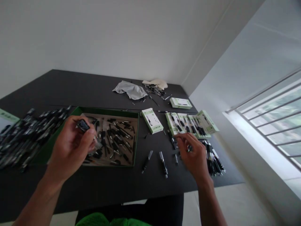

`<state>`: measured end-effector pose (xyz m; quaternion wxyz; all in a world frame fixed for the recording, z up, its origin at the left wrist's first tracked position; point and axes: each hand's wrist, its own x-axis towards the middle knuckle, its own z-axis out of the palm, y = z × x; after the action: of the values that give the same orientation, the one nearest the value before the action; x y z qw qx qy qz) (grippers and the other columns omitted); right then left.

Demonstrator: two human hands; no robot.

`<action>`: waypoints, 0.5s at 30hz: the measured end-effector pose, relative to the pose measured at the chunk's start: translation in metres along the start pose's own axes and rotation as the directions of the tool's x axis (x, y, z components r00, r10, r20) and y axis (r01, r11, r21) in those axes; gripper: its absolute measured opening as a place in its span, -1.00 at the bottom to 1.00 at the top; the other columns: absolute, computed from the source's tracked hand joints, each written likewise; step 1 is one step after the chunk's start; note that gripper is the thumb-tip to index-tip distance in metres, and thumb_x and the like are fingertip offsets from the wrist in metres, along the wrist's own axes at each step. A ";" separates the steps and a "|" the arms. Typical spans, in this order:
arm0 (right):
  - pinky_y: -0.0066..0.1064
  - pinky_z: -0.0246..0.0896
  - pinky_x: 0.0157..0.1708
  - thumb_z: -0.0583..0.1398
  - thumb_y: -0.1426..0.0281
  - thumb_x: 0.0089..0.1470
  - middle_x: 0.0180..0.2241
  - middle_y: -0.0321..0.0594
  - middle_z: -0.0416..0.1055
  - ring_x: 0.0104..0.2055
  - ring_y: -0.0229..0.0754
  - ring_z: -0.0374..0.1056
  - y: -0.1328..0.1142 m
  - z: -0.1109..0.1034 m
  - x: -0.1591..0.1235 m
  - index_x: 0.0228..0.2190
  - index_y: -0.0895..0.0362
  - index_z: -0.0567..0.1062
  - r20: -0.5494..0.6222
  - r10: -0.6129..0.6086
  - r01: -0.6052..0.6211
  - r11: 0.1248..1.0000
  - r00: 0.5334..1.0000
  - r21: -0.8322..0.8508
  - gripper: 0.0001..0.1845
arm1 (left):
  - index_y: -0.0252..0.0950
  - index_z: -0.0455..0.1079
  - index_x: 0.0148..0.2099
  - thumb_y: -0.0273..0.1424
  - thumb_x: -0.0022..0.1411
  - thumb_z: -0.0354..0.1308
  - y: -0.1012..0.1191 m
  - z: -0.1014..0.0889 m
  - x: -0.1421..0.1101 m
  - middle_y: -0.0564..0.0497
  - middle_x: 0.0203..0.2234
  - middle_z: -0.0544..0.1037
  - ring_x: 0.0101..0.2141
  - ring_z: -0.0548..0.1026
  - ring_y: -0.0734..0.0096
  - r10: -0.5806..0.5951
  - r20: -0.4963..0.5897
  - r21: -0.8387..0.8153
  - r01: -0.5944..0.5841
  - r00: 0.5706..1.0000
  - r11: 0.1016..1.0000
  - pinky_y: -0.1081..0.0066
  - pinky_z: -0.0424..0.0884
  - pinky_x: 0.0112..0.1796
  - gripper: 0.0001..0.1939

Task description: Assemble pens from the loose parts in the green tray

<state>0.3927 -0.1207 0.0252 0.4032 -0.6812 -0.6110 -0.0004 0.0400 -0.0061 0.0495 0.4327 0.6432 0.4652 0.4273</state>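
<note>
Hands (pixel 72 141) flank two pens (pixel 164 164), long axes converging away.

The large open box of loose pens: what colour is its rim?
The box's rim is dark green, best seen in the head view.

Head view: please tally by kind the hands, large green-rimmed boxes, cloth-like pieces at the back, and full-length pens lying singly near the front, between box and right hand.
Hands, left and right: 2
Green-rimmed box: 1
Cloth-like pieces, grey and cream: 2
Single pens: 2
Total: 7
</note>
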 end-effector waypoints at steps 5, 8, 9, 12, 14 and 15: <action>-0.26 0.33 -0.07 0.10 0.47 0.31 -0.18 -0.10 0.60 -0.18 -0.09 0.47 0.008 0.047 0.106 -0.12 0.16 0.63 0.229 -0.071 0.100 0.988 0.971 -0.120 -0.70 | -0.09 0.21 -0.28 -0.14 0.31 0.32 0.002 0.011 -0.014 0.07 -0.36 0.48 -0.43 0.50 0.29 -0.113 0.049 -0.262 0.122 0.992 0.957 0.36 0.42 -0.59 -0.67; -0.27 0.30 0.07 0.13 0.50 0.29 -0.06 -0.10 0.61 0.01 -0.06 0.47 0.006 0.082 0.160 -0.06 0.14 0.63 0.337 -0.103 0.163 0.974 0.936 -0.156 -0.69 | -0.13 0.22 -0.33 -0.09 0.32 0.31 -0.007 0.008 -0.022 -0.01 -0.27 0.52 -0.36 0.53 0.23 -0.151 0.138 -0.242 0.181 0.979 0.953 0.32 0.46 -0.54 -0.63; -0.26 0.29 0.10 0.16 0.49 0.29 -0.05 -0.12 0.62 0.06 -0.04 0.46 0.003 0.094 0.174 -0.07 0.11 0.64 0.379 -0.116 0.189 0.969 0.918 -0.160 -0.72 | -0.10 0.28 -0.27 -0.08 0.35 0.27 -0.011 0.008 -0.025 -0.02 -0.29 0.51 -0.39 0.50 0.25 -0.152 0.158 -0.225 0.186 0.976 0.957 0.30 0.46 -0.52 -0.70; -0.20 0.30 0.14 0.21 0.45 0.31 -0.07 -0.13 0.63 0.10 0.00 0.45 -0.006 0.131 0.203 -0.12 0.10 0.66 0.490 -0.110 0.228 0.955 0.865 -0.189 -0.78 | 0.01 0.34 0.02 -0.05 0.46 0.09 -0.019 0.011 -0.030 0.05 -0.43 0.38 -0.49 0.37 0.32 -0.146 0.180 -0.153 0.174 0.973 0.973 0.29 0.43 -0.45 -0.78; -0.12 0.35 0.13 0.22 0.37 0.35 -0.04 -0.11 0.60 0.08 -0.01 0.47 -0.011 0.156 0.215 -0.09 0.13 0.63 0.538 -0.077 0.227 0.949 0.839 -0.218 -0.80 | 0.00 0.34 0.13 -0.02 0.48 0.03 -0.021 0.017 -0.030 0.07 -0.46 0.32 -0.49 0.34 0.32 -0.132 0.163 -0.117 0.152 0.978 0.981 0.28 0.40 -0.42 -0.69; -0.08 0.39 0.12 0.23 0.32 0.37 0.00 -0.10 0.58 0.07 -0.02 0.48 -0.014 0.168 0.220 -0.05 0.14 0.60 0.556 -0.057 0.222 0.947 0.829 -0.234 -0.78 | -0.03 0.36 0.14 0.00 0.49 0.02 -0.021 0.020 -0.028 0.07 -0.46 0.32 -0.47 0.35 0.31 -0.123 0.158 -0.107 0.141 0.980 0.984 0.28 0.39 -0.40 -0.65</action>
<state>0.3547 0.1539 0.0282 0.1086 -0.6578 -0.7417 0.0735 0.0488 -0.0327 0.0199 0.5314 0.6147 0.4467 0.3744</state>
